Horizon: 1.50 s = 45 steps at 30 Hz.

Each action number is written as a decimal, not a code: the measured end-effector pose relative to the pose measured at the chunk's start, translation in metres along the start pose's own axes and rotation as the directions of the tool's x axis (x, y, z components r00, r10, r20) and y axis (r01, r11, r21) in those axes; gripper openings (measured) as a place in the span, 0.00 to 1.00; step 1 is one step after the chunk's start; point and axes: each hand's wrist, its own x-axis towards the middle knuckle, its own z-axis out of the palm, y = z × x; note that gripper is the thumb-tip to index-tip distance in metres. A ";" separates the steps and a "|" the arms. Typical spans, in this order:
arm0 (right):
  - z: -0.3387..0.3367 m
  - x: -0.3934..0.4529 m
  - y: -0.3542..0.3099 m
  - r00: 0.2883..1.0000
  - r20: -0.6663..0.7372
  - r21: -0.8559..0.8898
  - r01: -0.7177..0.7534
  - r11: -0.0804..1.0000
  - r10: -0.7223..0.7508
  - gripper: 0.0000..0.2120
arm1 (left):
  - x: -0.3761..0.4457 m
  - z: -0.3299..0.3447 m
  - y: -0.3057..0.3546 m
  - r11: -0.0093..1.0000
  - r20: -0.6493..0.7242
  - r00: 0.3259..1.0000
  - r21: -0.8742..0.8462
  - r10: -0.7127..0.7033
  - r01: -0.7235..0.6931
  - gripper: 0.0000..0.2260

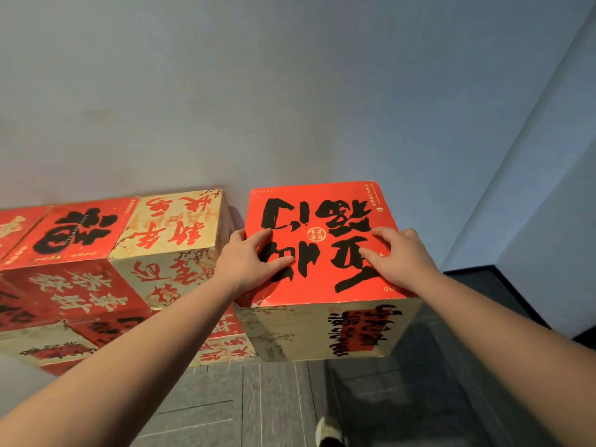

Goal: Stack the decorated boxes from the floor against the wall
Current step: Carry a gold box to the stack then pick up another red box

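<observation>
Well along, by the look: stack [106, 269] already built against the wall [290, 91] on the left, both hands [254, 262] [396, 256] spread flat on a red-topped box [322, 253] just right of it, floor [290, 398] nearby bare.

The square red-topped cardboard box [322, 246] with black brush lettering had a smooth, faintly glossy printed top and cream paper sides. The stacked red and cream cardboard boxes [96, 259] at left looked matt. The grey painted wall [258, 91] was matt; the dark grey tiled floor [403, 398] showed a slight sheen.
</observation>
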 end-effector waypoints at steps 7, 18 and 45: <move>0.046 0.134 -0.021 0.999 0.050 0.025 0.010 1.000 -0.011 0.28 | 0.122 0.003 -0.032 0.996 0.043 0.998 0.078 -0.049 0.045 0.34; 0.102 0.272 -0.056 0.990 0.141 -0.012 0.006 1.000 -0.004 0.28 | 0.248 0.007 -0.080 0.985 0.145 0.979 0.116 -0.146 0.130 0.35; 0.187 0.316 -0.024 0.971 0.209 0.075 -0.132 0.988 0.114 0.29 | 0.318 0.065 -0.139 0.976 0.315 0.940 0.210 -0.130 0.064 0.39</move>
